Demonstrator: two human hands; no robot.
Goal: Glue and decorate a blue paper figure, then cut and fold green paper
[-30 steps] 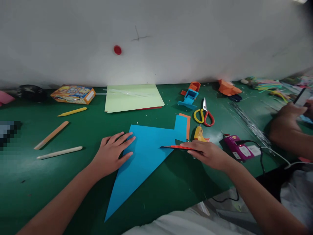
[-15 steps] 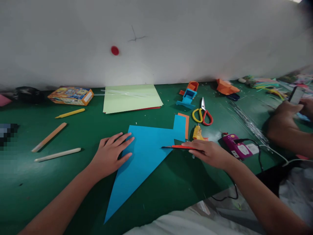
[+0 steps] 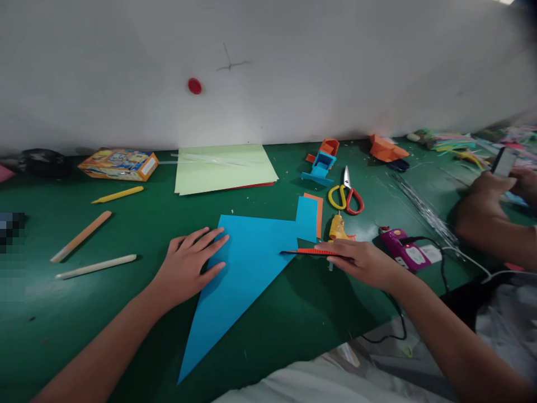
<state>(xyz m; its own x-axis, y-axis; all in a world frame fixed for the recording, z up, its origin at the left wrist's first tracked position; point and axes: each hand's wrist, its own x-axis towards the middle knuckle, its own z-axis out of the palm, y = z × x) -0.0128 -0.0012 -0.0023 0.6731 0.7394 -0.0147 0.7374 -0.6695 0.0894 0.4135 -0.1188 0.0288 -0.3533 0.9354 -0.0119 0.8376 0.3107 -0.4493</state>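
Note:
A large piece of blue paper (image 3: 247, 263), cut with a long slanted edge, lies on the green table in front of me. My left hand (image 3: 191, 260) rests flat on its left side, fingers spread. In my right hand (image 3: 354, 260) is a slim red-and-black pointed tool (image 3: 310, 252), ribbed along its red part; I cannot tell its exact kind. Its dark tip points left over the blue paper. Beyond it, a small blue paper rectangle (image 3: 307, 215) overlaps an orange strip (image 3: 319, 218). A yellow glue gun (image 3: 337, 228) is partly hidden behind my right hand.
Scissors (image 3: 346, 193) and a small blue-and-orange paper model (image 3: 323, 163) lie behind the glue gun. Pale green sheets (image 3: 224, 168) lie against the wall. A box (image 3: 119, 164) and several pens sit left. A purple corded device (image 3: 405, 249) and another person's arm (image 3: 490, 218) are right.
The view has shifted very slightly. Both hands, the blue paper and the red-and-black tool stay nearly in place.

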